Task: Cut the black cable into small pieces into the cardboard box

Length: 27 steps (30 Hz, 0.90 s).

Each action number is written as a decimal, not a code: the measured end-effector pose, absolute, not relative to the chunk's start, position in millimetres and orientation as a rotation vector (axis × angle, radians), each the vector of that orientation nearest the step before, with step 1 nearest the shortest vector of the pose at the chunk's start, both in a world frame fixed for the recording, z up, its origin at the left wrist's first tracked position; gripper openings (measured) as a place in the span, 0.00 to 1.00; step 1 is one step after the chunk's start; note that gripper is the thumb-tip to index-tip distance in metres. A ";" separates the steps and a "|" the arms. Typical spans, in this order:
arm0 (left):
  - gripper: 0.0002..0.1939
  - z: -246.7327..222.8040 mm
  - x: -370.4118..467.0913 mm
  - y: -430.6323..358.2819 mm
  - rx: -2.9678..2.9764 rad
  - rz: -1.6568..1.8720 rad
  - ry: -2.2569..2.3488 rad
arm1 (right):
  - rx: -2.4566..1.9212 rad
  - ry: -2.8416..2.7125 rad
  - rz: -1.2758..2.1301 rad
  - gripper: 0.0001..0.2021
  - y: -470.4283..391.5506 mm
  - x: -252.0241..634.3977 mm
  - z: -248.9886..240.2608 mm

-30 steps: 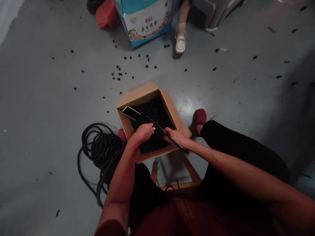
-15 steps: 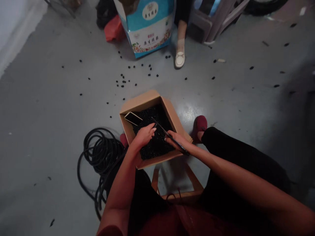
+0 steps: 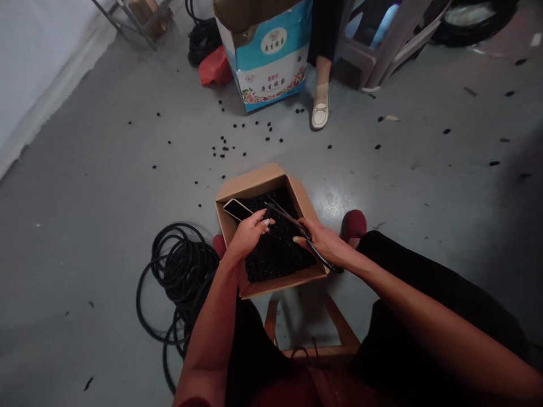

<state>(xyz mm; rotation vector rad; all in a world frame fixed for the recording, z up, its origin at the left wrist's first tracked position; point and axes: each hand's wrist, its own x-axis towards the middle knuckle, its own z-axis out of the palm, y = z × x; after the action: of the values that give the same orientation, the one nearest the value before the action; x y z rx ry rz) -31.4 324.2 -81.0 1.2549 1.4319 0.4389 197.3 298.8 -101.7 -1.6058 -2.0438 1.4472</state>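
My right hand is closed around a pair of long scissors with black handles. The blades point up and left over an open cardboard box, slightly apart at the tips. My left hand is pinched just left of the blades, and a dark piece shows at its fingertips, hard to tell from the black behind it. Many small black pieces fill the box below both hands. A phone-like dark slab with a pale edge leans inside the box's far left corner, partly behind my left hand.
A coil of black hose lies on the floor to the left. Black bits are scattered beyond the box. Farther off stand a blue-and-white carton, a red bag, another person's foot and a grey plastic stool.
The whole view has shifted, so everything sits a little lower and farther right. The scissor blades have opened slightly, and my right hand has turned a little. My left hand stays pinched beside the blades.
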 end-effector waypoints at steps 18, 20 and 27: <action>0.21 -72.6 -18.8 323.9 1.391 0.282 1.416 | -1.622 -2.188 1.351 0.19 297.6 200.1 -105.3; 0.21 -71.3 -18.1 323.9 1.398 0.276 1.410 | -1.625 -2.184 1.358 0.19 297.4 200.2 -105.5; 0.21 -69.0 -17.5 324.5 1.415 0.245 1.438 | -1.542 -2.131 1.482 0.19 297.7 200.7 -101.5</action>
<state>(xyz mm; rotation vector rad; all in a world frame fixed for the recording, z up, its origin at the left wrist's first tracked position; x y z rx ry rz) -17.5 324.5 -69.0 1.4146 1.4383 0.2449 200.7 297.7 -101.5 -1.5421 -2.1309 1.4817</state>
